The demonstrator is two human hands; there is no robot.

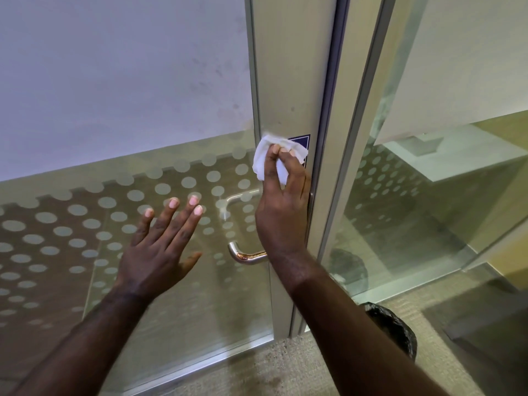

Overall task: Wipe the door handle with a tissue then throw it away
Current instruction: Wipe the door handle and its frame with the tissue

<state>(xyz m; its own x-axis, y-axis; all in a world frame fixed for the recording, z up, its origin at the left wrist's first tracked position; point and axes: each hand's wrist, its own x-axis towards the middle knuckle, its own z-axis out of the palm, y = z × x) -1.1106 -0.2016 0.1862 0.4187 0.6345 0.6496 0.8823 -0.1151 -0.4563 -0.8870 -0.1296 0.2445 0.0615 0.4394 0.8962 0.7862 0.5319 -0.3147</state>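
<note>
A silver lever door handle point(243, 255) juts left from the metal door frame point(288, 81); my right wrist hides its base. My right hand point(281, 207) is shut on a crumpled white tissue point(265, 157), pressed against the frame above the handle, beside a small blue sticker point(300, 138). My left hand point(160, 247) is held flat with fingers spread against or just before the glass pane, left of the handle, holding nothing.
The glass door point(114, 110) is frosted above with a dotted band below. A second handle point(240, 197) shows through the glass. A bin with a black liner point(397, 327) stands on the carpet at lower right, partly behind my right forearm. More glass panels stand to the right.
</note>
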